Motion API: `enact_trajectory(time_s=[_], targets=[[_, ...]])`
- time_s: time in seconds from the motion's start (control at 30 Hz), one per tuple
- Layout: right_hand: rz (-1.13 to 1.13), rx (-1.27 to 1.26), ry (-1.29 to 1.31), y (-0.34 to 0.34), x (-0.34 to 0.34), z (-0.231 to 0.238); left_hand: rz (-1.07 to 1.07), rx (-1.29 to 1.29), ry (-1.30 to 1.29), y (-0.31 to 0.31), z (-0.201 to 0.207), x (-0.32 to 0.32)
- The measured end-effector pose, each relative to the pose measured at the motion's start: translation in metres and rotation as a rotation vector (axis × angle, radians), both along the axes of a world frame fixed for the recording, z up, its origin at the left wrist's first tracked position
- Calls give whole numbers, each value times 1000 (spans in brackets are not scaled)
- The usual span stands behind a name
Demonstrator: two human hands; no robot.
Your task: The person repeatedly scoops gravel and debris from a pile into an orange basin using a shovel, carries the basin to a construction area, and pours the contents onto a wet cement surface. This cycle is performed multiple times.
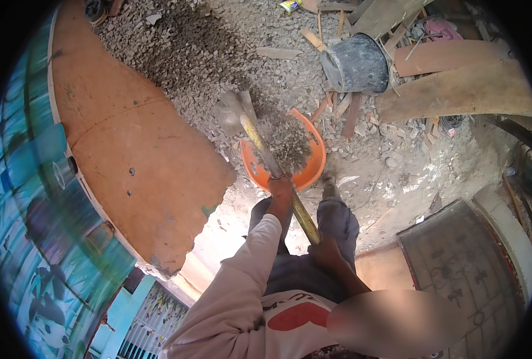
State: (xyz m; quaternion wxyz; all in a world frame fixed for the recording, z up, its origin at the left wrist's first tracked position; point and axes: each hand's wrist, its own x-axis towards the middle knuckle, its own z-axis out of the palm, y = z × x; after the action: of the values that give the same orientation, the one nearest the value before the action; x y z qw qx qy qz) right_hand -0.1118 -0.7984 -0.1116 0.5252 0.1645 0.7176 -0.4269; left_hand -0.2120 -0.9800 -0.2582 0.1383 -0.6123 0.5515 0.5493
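I grip a hoe with both hands, its worn yellowish wooden handle [302, 218] slanting from my lap up to the left. My left hand [280, 190] is wrapped round the middle of the handle. Lower down, near its end, my right hand [327, 251] is closed round it. The grey metal hoe blade [229, 113] rests at the gravel, just beyond the left rim of an orange plastic scoop pan [317, 170]. Grey gravel [287, 140] partly fills the pan, which lies in front of my feet, its open side facing the gravel heap [188, 54].
A brown board [140, 173] with a ragged edge lies at left, beside a blue-green patterned surface [32, 239]. A dusty black bucket [362, 64] lies tipped at upper right, among wooden planks [457, 90] and scraps. A dark patterned panel [457, 263] is at lower right.
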Motion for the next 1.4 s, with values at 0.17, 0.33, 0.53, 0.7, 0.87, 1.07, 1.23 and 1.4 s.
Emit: enact_trajectory(time_s=[0.17, 0.33, 0.53, 0.7, 0.87, 1.07, 1.23, 1.4], targets=[[-54, -169, 291, -100, -67, -71, -10, -231, 110, -117, 16, -108], [32, -156, 269, -205, -147, -119, -270, -570, 152, -215, -10, -194], [47, -8, 238, -197, -84, -153, -567, -372, -31, -193, -79, -145], [-329, -203, -284, -141, -77, -97, -627, -299, -100, -160, -139, -98], [-524, -254, -395, -91, -51, -62, -678, -117, -202, -84, -89, -86], [-170, -51, -294, -12, 15, -2, -393, -77, -164, -8, -64, 30], [-60, 20, -4, 13, 29, 28, 25, 134, -73, 21, 2, 48], [-9, -54, 58, -42, -24, -33, 81, 2, 79, -53, 33, -52]])
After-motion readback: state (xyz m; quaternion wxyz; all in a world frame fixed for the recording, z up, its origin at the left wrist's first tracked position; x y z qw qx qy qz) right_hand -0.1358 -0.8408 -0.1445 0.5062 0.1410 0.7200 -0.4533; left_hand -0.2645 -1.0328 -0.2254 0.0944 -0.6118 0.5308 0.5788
